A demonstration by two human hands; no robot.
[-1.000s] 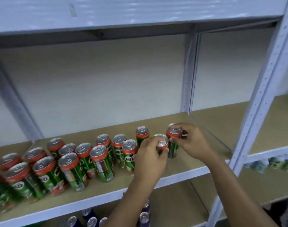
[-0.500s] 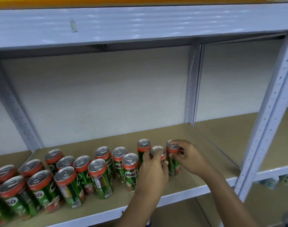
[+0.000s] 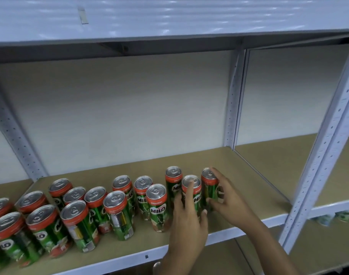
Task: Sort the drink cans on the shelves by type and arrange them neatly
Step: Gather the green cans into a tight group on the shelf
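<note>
My left hand wraps a can, forefinger on its lid; my right hand cups the end can beside it, fingers loosely curled; more cans crowd leftward along the shelf.

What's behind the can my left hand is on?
Behind the can under the left hand stands another Milo can, then bare shelf and wall. The held can's lower part is covered.
</note>
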